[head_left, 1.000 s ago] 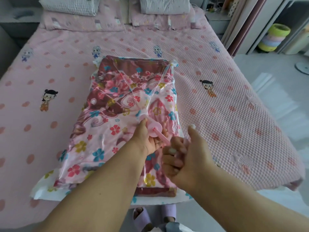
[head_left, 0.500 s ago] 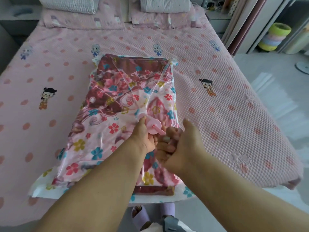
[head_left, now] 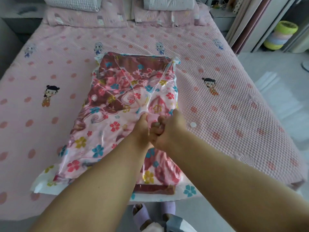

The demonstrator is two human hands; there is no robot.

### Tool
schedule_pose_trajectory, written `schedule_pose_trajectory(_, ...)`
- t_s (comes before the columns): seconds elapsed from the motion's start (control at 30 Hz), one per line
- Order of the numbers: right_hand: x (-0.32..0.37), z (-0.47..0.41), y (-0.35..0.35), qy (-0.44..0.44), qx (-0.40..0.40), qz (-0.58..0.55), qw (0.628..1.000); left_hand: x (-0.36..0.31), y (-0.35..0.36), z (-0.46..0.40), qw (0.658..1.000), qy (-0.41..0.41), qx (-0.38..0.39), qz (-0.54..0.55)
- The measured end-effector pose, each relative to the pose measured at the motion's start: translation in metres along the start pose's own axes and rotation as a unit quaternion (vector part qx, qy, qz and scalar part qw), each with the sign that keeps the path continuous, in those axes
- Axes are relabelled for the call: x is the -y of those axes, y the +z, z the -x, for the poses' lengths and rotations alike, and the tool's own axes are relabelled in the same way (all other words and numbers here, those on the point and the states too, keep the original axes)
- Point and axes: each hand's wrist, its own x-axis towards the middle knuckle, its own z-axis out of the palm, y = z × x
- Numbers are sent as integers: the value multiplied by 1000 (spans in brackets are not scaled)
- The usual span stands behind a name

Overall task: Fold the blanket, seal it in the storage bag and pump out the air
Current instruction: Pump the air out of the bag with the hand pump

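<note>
Pink dotted bed (head_left: pixel 234 114) is filling the frame, pillows (head_left: pixel 75 3) lying upper left; both hands' fingers (head_left: pixel 157 129) are clamping the pink pump (head_left: pixel 153 118) on the storage bag (head_left: pixel 117 104), centre.

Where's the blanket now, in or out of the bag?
In. The folded blanket shows through the clear storage bag, whose film wrinkles over it.
</note>
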Motion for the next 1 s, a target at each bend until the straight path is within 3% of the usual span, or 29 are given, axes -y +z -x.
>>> schedule_pose_trajectory(0.07,-5,1,-16,-70,43,66,994,2,-1,-5,1000,-10,21,19)
schedule_pose_trajectory(0.13,-9,26,-27,-2,79,17,997,4,-5,-7,999,-14,11,33)
schedule_pose_trajectory(0.27,-6,38,-37,37,37,14,999,4,-7,-2,999,-19,-13,46)
schedule_pose_trajectory(0.37,-4,1,-6,17,8,-2,1000,2,-1,-2,999,-7,19,29)
schedule_pose_trajectory(0.47,-10,-1,-17,-64,54,58,995,4,-4,-5,1000,-16,21,6)
schedule_pose_trajectory(0.57,-14,37,-32,21,58,19,998,6,-9,-2,999,-25,-5,30)
schedule_pose_trajectory(0.77,-7,-4,-2,18,3,-30,999,2,0,-1,999,-4,13,32)
schedule_pose_trajectory(0.87,-8,2,-11,-28,43,17,999,0,-4,-5,999,-19,16,28)
schedule_pose_trajectory(1.0,-13,41,-28,39,33,-16,999,0,-10,-7,1000,4,-23,-1)
